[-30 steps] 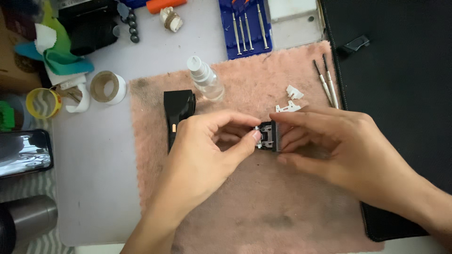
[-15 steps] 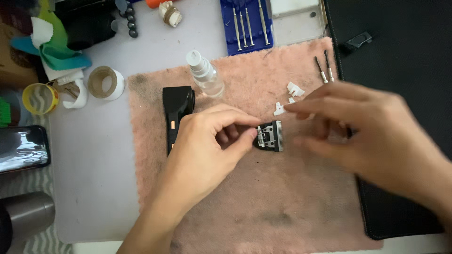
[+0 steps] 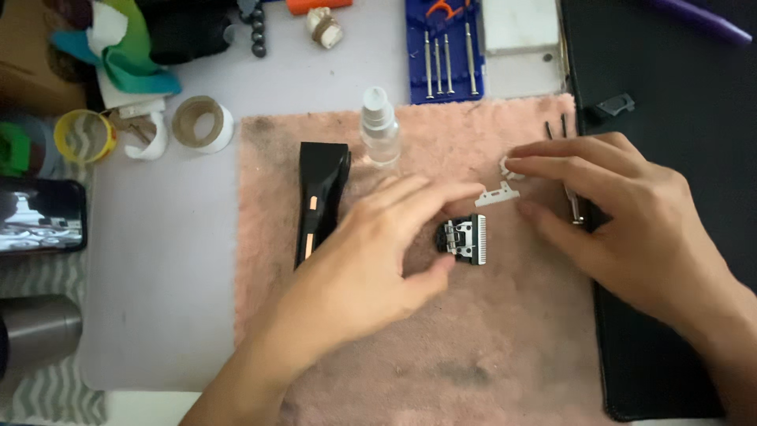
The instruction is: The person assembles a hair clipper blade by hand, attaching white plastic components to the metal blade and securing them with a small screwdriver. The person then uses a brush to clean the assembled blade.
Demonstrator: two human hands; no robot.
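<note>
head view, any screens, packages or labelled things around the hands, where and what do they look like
Phone: far left edge, black slab lying flat, screen lit with a pale blurred image.
Screwdriver case: top centre above the pink towel, blue tray holding slim metal drivers.
Spray bottle: towel's top edge, clear, no visible label.

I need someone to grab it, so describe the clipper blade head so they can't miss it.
On the pink towel, look between the left hand and right hand. The blade head is the small black and silver toothed block, darker than the white plastic pieces above it.

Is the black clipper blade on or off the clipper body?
Off. The blade head lies alone on the pink towel, apart from the black clipper body, with the left hand beside it.
</note>
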